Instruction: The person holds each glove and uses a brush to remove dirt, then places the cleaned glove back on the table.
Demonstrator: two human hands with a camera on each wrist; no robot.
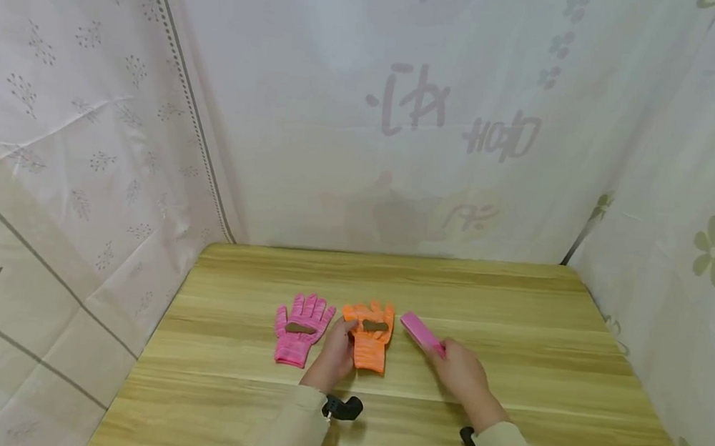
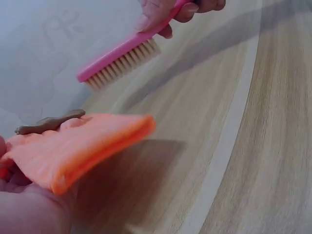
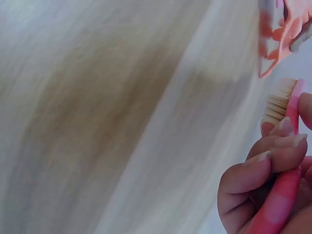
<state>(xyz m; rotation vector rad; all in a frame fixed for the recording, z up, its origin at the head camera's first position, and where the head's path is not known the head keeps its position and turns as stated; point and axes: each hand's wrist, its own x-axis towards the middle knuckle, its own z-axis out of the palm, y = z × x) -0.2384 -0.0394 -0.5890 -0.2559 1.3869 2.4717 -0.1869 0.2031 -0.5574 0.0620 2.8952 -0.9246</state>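
Two pale sleeves (image 1: pixel 288 432) of a person come in from the lower edge, nearest to the camera; the right one bears dark lettering. Pale printed cloth (image 1: pixel 314 140) hangs behind and at both sides. Before it is the bench (image 1: pixel 518 303), with a striped wood pattern. The left grip (image 1: pixel 335 350) pinches the orange glove (image 1: pixel 371 346), with the thumb above it. The right grip (image 1: pixel 464 372) has its fingers curled round the handle of the brush (image 1: pixel 421 331). The orange glove is raised from the bench, with its shadow below, and its cuff points towards the person. The pink glove (image 1: pixel 296 346) lies on the bench, just to the left of the left grip, its fingers pointing away. The brush, also pink, is in the air, to the right of the orange glove and apart from it; its pale bristles (image 2: pixel 122 63) face downward. Each wrist carries a black device (image 1: pixel 346 408). Each glove has one brown patch (image 1: pixel 375 326) across it.
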